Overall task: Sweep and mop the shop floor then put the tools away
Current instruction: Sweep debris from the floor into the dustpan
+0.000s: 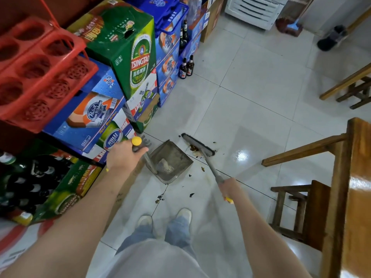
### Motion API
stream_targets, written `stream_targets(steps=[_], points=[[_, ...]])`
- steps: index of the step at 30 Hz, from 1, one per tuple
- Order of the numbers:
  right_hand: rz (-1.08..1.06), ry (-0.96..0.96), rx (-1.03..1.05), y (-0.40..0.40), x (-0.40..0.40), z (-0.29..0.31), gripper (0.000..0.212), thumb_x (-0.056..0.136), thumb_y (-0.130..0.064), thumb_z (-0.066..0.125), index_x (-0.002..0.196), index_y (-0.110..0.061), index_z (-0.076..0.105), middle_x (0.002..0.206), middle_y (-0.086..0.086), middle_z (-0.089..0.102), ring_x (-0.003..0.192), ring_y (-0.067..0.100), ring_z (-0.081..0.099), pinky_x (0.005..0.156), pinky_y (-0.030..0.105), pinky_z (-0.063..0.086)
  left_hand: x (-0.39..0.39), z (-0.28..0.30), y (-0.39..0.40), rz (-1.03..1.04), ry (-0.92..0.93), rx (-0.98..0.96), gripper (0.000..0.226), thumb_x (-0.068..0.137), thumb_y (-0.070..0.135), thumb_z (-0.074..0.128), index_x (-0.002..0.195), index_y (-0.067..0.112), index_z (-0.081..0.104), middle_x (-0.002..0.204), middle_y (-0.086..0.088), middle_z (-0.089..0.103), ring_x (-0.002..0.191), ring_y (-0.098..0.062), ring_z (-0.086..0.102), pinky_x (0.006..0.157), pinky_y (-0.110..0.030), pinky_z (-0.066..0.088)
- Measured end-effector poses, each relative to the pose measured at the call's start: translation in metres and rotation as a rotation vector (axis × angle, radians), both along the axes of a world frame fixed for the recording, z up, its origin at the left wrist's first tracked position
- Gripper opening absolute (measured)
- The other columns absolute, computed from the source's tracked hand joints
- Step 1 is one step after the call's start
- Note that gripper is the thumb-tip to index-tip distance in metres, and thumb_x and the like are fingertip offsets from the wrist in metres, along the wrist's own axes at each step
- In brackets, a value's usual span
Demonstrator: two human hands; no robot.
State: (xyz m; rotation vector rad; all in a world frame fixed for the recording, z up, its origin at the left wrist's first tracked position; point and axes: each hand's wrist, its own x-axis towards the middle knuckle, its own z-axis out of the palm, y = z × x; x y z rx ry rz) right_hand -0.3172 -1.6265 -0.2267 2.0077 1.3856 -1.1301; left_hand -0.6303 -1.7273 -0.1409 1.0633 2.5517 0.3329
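My left hand (124,155) grips the yellow-capped handle of a grey dustpan (170,160), which stands on the white tiled floor with some dirt inside it. My right hand (227,188) grips the grey handle of a broom (197,144); its black bristle head lies on the floor just right of the dustpan's mouth. Brown debris (193,148) is bunched against the bristles. Dark scraps (160,198) are scattered on the tiles nearer my feet.
Stacked beer cartons (124,57) and red crates (40,67) line the left side. Brown bottles (186,67) stand on the floor beside them. Wooden table and benches (341,177) are at the right. Another broom and dustpan (291,27) lean at the back.
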Motion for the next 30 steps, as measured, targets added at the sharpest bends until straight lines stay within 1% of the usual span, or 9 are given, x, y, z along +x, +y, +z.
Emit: stream_targets(steps=[3,5,9,13,15,18,22,26,30], points=[[0.051,-0.013,0.039,-0.015,0.000,0.004,0.035,0.095,-0.033,0.040,0.076,-0.007,0.053,0.036,-0.001,0.052,0.045,0.014,0.060,0.038,0.019,0.035,-0.003,-0.001,-0.001,-0.009,-0.014,-0.013,0.043,0.081,0.053,0.065,0.067,0.015,0.049,0.067,-0.004,0.056,0.069,-0.025,0.058,0.055,-0.027,0.039],[0.057,-0.018,0.070,-0.021,0.003,0.005,0.042,0.097,-0.036,0.038,0.069,-0.007,0.052,0.027,-0.002,0.047,0.041,0.012,0.054,0.039,0.020,0.035,-0.003,-0.001,-0.001,-0.034,-0.003,-0.011,0.043,0.081,0.054,0.064,0.065,0.018,0.047,0.063,-0.002,0.054,0.067,-0.024,0.061,0.051,-0.024,0.037],[0.007,0.003,0.118,-0.021,0.006,0.000,0.034,0.097,-0.031,0.039,0.080,-0.007,0.056,0.052,0.006,0.055,0.044,0.019,0.052,0.046,0.023,0.039,0.000,0.002,0.002,-0.045,0.033,-0.020,0.042,0.081,0.053,0.064,0.067,0.018,0.045,0.065,-0.002,0.053,0.064,-0.022,0.055,0.051,-0.024,0.037],[-0.032,0.019,0.138,0.006,0.001,-0.006,0.034,0.096,-0.030,0.041,0.098,-0.003,0.060,0.063,0.011,0.057,0.046,0.021,0.053,0.042,0.024,0.039,-0.002,0.001,0.004,-0.047,0.047,-0.033,0.043,0.082,0.053,0.064,0.069,0.016,0.047,0.065,-0.003,0.051,0.068,-0.025,0.058,0.054,-0.027,0.038],[-0.024,0.019,0.143,0.021,-0.002,-0.009,0.036,0.097,-0.033,0.042,0.099,-0.001,0.059,0.069,0.013,0.059,0.045,0.022,0.052,0.041,0.024,0.038,-0.001,0.001,0.007,-0.033,0.053,-0.048,0.042,0.082,0.053,0.064,0.072,0.015,0.049,0.067,-0.003,0.050,0.072,-0.026,0.059,0.057,-0.028,0.039],[0.009,-0.008,0.133,0.040,-0.003,-0.014,0.035,0.096,-0.032,0.042,0.096,-0.001,0.058,0.079,0.016,0.063,0.046,0.022,0.052,0.041,0.023,0.037,-0.003,-0.003,0.015,-0.034,0.062,-0.049,0.045,0.081,0.055,0.064,0.076,0.012,0.057,0.072,-0.007,0.060,0.077,-0.029,0.063,0.059,-0.028,0.042],[0.036,-0.046,0.080,0.051,-0.002,-0.019,0.037,0.095,-0.032,0.040,0.086,0.000,0.057,0.050,0.008,0.060,0.044,0.022,0.053,0.039,0.022,0.037,-0.013,-0.008,0.021,-0.033,0.025,-0.036,0.045,0.080,0.057,0.063,0.074,0.013,0.056,0.071,-0.005,0.061,0.074,-0.026,0.064,0.059,-0.028,0.046],[-0.013,0.003,0.034,0.036,-0.005,-0.021,0.033,0.096,-0.030,0.042,0.083,-0.001,0.051,0.062,0.012,0.056,0.043,0.022,0.051,0.042,0.024,0.039,-0.013,-0.007,0.027,-0.026,0.029,-0.015,0.042,0.081,0.054,0.065,0.073,0.016,0.050,0.074,-0.005,0.059,0.080,-0.027,0.063,0.060,-0.029,0.042],[0.009,0.016,0.002,0.007,-0.001,-0.025,0.032,0.098,-0.034,0.041,0.085,-0.006,0.052,0.062,0.008,0.054,0.034,0.017,0.051,0.035,0.017,0.033,-0.012,-0.007,0.031,-0.024,0.052,-0.029,0.042,0.081,0.055,0.064,0.081,0.013,0.056,0.085,-0.009,0.066,0.087,-0.028,0.064,0.058,-0.028,0.039]])
